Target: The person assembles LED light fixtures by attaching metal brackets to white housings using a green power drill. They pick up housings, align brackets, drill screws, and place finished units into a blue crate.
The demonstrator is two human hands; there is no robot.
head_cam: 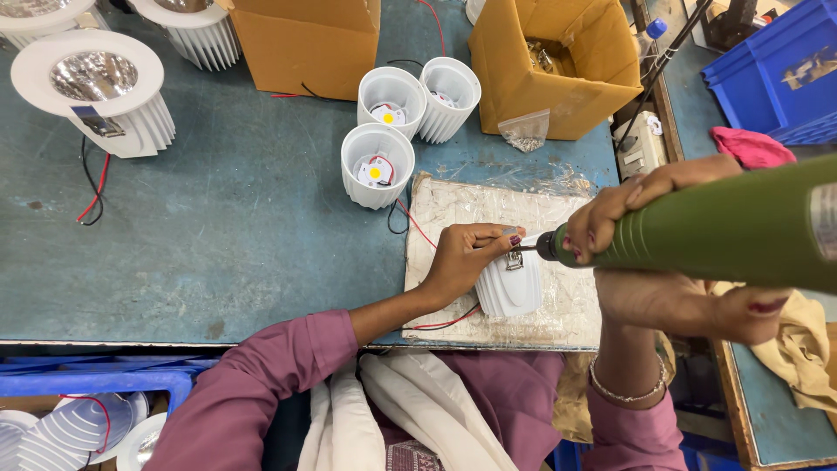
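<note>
Three white finned housings (377, 164) stand open-end up left of two cardboard boxes (558, 65). Your left hand (466, 262) pinches a fourth housing (510, 283) on the wrapped board (488, 209). Your right hand (649, 253) wraps closed around one green electric screwdriver (724, 231), tip at the bracket.

The left hand (462, 262) reaches in from the lower left on a bent forearm in a mauve sleeve, palm down, fingers curled, fingertips pinched together. The right hand (663, 253) sits near the camera, fingers wrapped in a closed grip, a bangle at the wrist.
</note>
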